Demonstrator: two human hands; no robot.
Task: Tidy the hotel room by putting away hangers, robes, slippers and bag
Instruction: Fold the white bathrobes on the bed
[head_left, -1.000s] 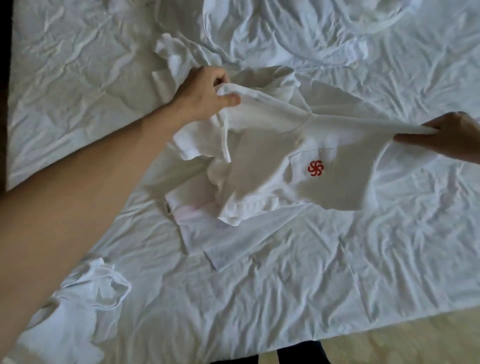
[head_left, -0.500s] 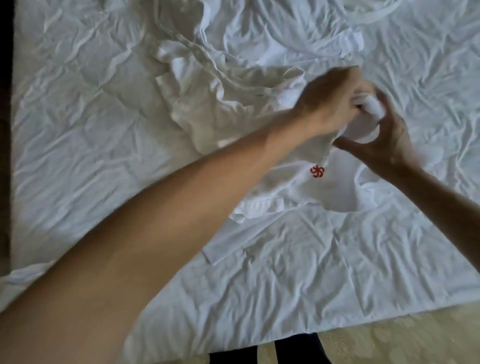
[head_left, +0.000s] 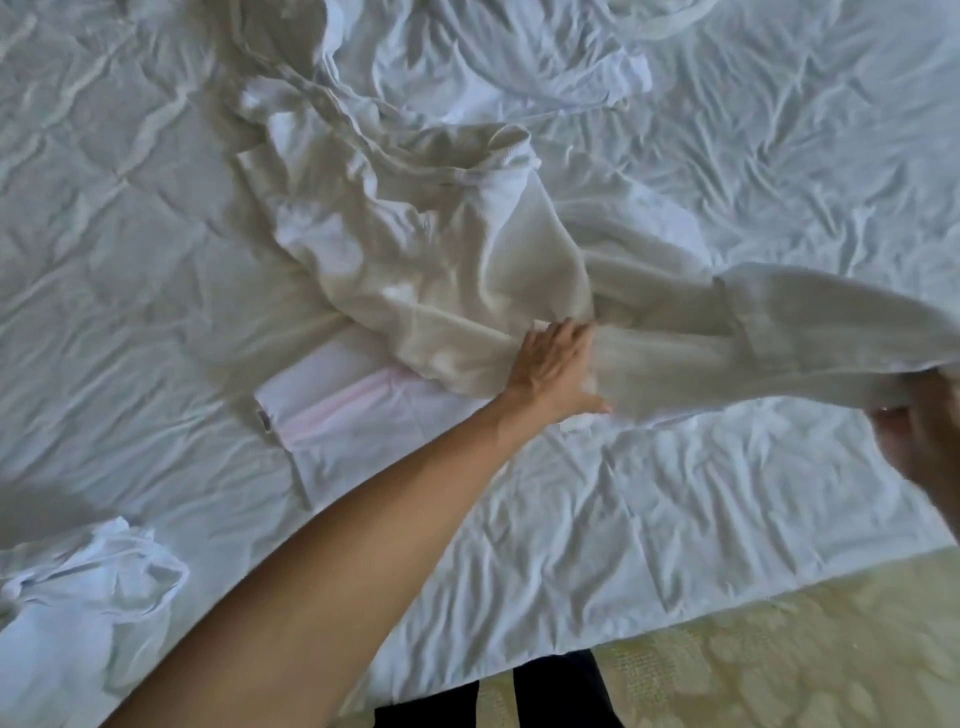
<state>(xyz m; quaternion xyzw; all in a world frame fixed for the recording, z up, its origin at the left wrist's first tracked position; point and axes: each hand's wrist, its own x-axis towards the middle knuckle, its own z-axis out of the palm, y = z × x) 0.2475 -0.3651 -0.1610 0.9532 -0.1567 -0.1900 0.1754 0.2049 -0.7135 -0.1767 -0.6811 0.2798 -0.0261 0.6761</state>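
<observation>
White rumpled bed (head_left: 156, 260) carries my half-folded robe (head_left: 441, 270); left hand (head_left: 556, 364) presses flat at its middle, right hand (head_left: 919, 436), blurred, seemingly grips the sleeve (head_left: 779, 343). Folding unfinished; hangers, slippers and bag unseen.

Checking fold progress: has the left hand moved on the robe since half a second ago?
Yes. The left hand has dropped from the raised bundle to lie flat on the robe, nearer the bed's foot edge.

My left hand (head_left: 553, 366) has let go of the white waffle-weave robe (head_left: 431, 270) and now presses flat on it. My right hand (head_left: 919, 431) has pulled one sleeve out to the right, and the red emblem is now hidden.
</observation>
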